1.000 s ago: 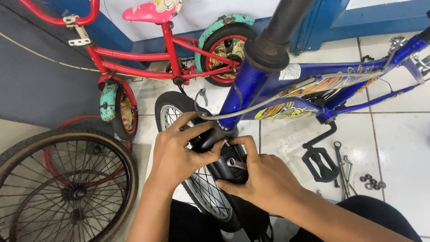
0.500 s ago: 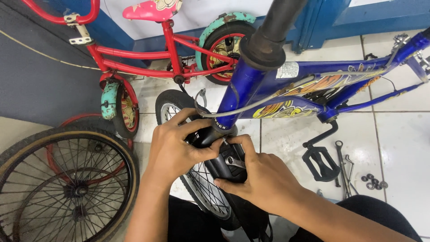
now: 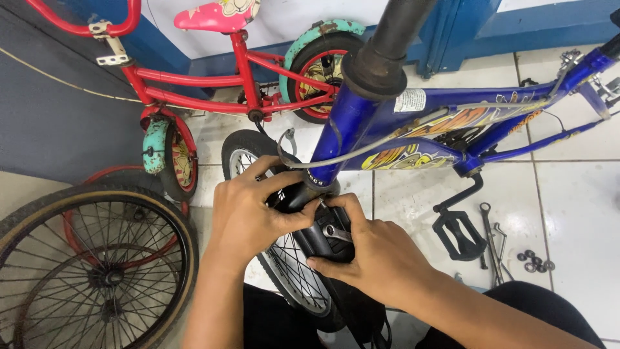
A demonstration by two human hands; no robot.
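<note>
A blue bicycle frame (image 3: 439, 110) with yellow stickers stands in front of me, its black head tube (image 3: 387, 45) rising toward the camera. My left hand (image 3: 248, 216) wraps around the black fork crown (image 3: 300, 194) below the frame. My right hand (image 3: 374, 255) grips the black front fender (image 3: 329, 242) and pinches a small silver wrench (image 3: 332, 231) on its bolt. The front wheel (image 3: 271, 258) runs under both hands. A grey brake cable (image 3: 336, 155) loops just above my fingers.
A small red bicycle (image 3: 213, 84) with teal fenders and a pink saddle leans at the back. A loose spoked wheel (image 3: 97, 265) lies at left. A black pedal (image 3: 458, 232), wrenches (image 3: 491, 239) and several nuts (image 3: 533, 258) lie on the white tiled floor at right.
Both hands stay on the fork and fender. The fingers have shifted slightly around the bolt, and the view has tilted a little.
</note>
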